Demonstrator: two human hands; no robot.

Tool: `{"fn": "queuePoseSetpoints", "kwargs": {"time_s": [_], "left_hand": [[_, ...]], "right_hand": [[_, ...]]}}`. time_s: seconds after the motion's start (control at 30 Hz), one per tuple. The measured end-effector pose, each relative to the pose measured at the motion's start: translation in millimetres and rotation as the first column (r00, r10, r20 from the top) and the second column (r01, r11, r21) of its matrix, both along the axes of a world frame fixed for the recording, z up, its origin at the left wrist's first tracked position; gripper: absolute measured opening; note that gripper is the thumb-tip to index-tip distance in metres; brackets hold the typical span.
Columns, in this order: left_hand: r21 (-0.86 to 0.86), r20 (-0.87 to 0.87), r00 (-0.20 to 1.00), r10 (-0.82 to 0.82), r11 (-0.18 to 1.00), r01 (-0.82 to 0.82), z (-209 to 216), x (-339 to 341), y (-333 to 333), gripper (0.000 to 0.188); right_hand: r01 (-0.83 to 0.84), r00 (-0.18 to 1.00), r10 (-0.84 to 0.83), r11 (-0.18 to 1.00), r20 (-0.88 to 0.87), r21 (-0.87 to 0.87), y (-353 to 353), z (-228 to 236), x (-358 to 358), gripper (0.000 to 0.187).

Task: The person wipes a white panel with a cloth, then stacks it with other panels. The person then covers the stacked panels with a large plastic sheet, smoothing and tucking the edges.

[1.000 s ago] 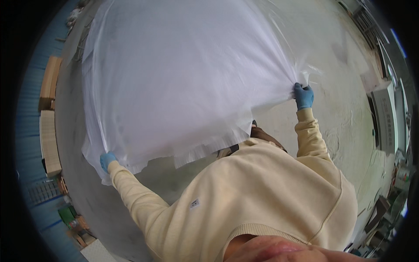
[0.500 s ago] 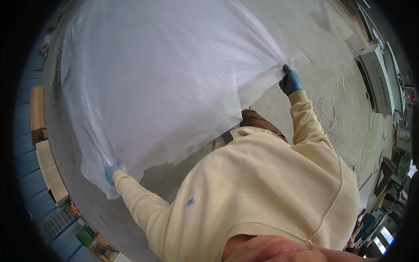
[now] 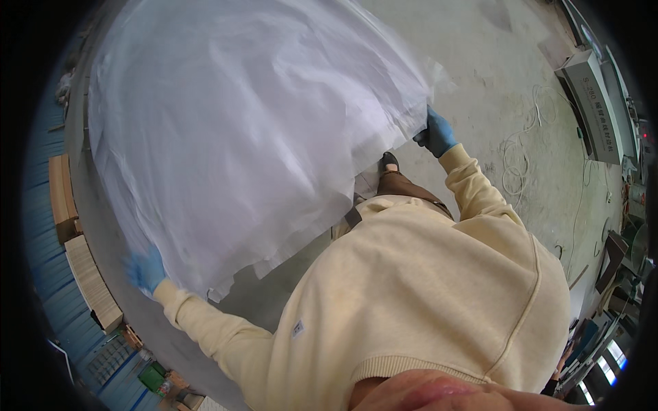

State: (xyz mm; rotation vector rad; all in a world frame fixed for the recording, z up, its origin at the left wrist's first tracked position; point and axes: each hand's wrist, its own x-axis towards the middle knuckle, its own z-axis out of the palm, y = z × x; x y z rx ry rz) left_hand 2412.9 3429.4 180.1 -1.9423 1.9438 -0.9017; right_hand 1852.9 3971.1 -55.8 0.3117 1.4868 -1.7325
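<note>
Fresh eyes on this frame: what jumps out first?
A big translucent white plastic sheet fills the upper left, billowing and creased. It is stretched between two blue-gloved hands: the left hand pinches its lower left corner, the right hand grips its right edge. Below, a cream sweatshirt fills the centre, above a grey concrete floor with loose white cables at right.

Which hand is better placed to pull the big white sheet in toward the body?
The right hand, probably. It grips the white plastic sheet at its edge with the elbow bent, close above the torso. The left hand holds the far corner with the arm stretched out.
</note>
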Motion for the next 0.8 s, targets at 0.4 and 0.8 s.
{"fn": "queuePoseSetpoints", "kwargs": {"time_s": [0.4,0.8], "left_hand": [[0.292,-0.591,0.222,-0.775,0.051,0.955,-138.3,-339.9,197.0,0.114],[0.114,-0.654,0.024,-0.756,-0.067,0.991,-154.4,-329.3,193.3,0.111]], "right_hand": [[0.193,0.939,-0.183,0.981,0.290,-0.007,36.4,-21.0,-40.1,0.038],[-0.035,-0.774,0.094,0.981,-0.627,0.190,-117.1,263.4,-48.4,0.046]]}}
